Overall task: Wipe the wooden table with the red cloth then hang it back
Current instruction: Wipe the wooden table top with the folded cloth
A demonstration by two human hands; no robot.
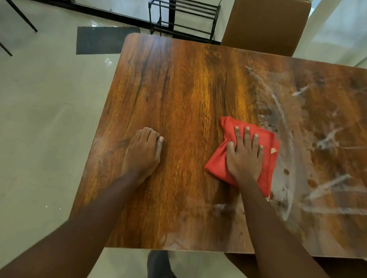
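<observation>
Writing, labels: none legible; small pale tag (pixel 273 151) at right edge of cloth, text too small to read.

Right hand (pixel 244 156): palm down, flat on cloth (pixel 218 160), fingers (pixel 247 135) straight and slightly spread, tips pointing away from the body, thumb out to the left on the fabric. Pressing, not pinching. Bare forearm running back toward lower right of frame.

Left hand (pixel 143 152): resting on bare wood, well left of cloth, fingers curled under in a loose fist, thumb alongside, holding nothing. Bare forearm angled toward lower left.

Cloth: red, bunched and folded into a rough pad, creases fanning from under the palm, lying on table (pixel 181 91) right of centre, nearer the near edge than the far one. Right edge touching the smeared zone.

Table: wood-grain top, warm brown, rounded far-left corner. Left half glossy and clean-looking. Right half covered with whitish smears (pixel 326 188) and streaks, a curved pale arc just beside the cloth, dark spots (pixel 272 125) near its upper right corner.

Surroundings: brown chair (pixel 266 23) at far edge; black metal rack (pixel 182 15) on pale floor beyond; dark mat (pixel 100 38) past far-left corner; trouser leg (pixel 160 269) below near edge.
</observation>
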